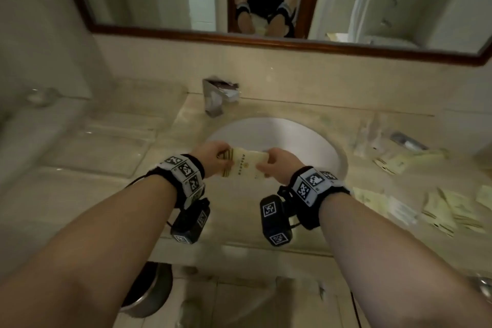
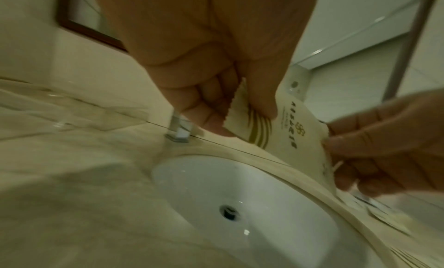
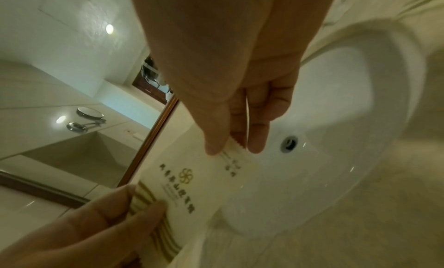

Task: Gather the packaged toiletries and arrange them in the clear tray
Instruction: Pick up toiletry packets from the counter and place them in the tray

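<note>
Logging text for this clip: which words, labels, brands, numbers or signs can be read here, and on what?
Packet held in both hands: gold flower logo and a line of gold characters, too blurred to read.
Its end by the right hand: small print, unreadable.
Packets on the counter: print too small to read.
Wrist bands: square coded markers, no words.

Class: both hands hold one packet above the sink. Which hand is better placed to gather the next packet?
Right, probably. The loose packets lie on the counter beside the right hand; the left hand can hold the packet.

White sink point(image 1: 314, 141) below chrome faucet point(image 1: 213, 100) and wood-framed mirror point(image 1: 159, 32).
</note>
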